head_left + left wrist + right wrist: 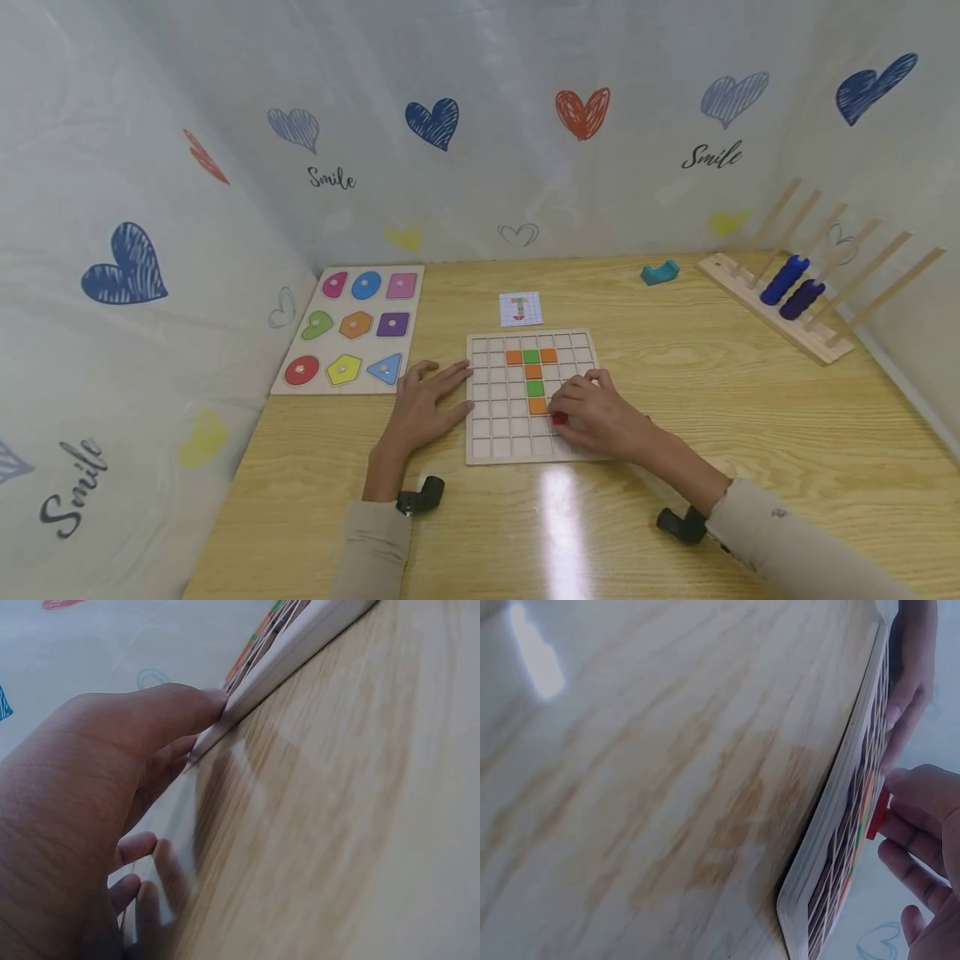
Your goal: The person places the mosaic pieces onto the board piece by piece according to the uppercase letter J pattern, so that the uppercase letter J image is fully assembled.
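A wooden grid board (489,450) lies on the table with orange and green square tiles (532,372) set in a T shape. My right hand (596,415) is over the board's right part and pinches a red piece (559,418) between thumb and fingers, just right of the lowest orange tile. In the right wrist view the red piece (878,814) stands on edge at the fingertips. My left hand (429,406) rests at the board's left edge, fingers spread, with thumb and fingertips touching its side; the left wrist view shows the thumb (202,706) against the edge.
A small pattern card (521,309) lies behind the board. To the left is a shape puzzle board (345,331) with knobbed pieces. A teal piece (660,272) and a wooden peg rack (776,310) with blue and purple pieces stand at the back right.
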Action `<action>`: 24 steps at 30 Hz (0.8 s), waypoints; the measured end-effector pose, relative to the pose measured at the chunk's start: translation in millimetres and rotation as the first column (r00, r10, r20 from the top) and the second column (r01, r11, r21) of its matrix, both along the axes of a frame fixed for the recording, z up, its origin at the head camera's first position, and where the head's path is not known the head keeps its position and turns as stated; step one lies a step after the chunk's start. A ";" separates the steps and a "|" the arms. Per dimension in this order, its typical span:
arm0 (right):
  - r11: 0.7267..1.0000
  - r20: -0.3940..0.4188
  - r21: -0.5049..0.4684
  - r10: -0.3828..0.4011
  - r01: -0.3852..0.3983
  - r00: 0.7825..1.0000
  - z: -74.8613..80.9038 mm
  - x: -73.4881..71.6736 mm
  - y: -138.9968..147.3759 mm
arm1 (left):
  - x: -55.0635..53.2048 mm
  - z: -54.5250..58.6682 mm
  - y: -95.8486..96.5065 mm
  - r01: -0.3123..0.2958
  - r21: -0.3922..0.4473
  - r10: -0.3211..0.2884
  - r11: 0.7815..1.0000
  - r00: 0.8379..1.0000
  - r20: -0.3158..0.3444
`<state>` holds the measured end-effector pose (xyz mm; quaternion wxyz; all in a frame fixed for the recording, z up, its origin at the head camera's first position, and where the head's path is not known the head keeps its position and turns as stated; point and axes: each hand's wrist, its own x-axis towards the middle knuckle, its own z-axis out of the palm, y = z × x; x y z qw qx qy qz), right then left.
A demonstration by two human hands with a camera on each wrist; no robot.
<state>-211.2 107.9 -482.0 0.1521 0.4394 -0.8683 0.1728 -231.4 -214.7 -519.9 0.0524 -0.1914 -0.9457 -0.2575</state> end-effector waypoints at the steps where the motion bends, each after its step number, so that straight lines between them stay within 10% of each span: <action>1: 1.000 -0.002 0.010 -0.005 0.005 1.000 -0.1 0.3 -1.0 | 0.0 0.1 0.1 0.002 -0.001 -0.002 1.000 1.000 0.002; 24: 0.997 -0.006 0.079 -0.005 0.006 1.000 -5.5 1.2 -22.9 | 0.0 3.7 0.3 0.000 0.003 0.000 1.000 1.000 0.022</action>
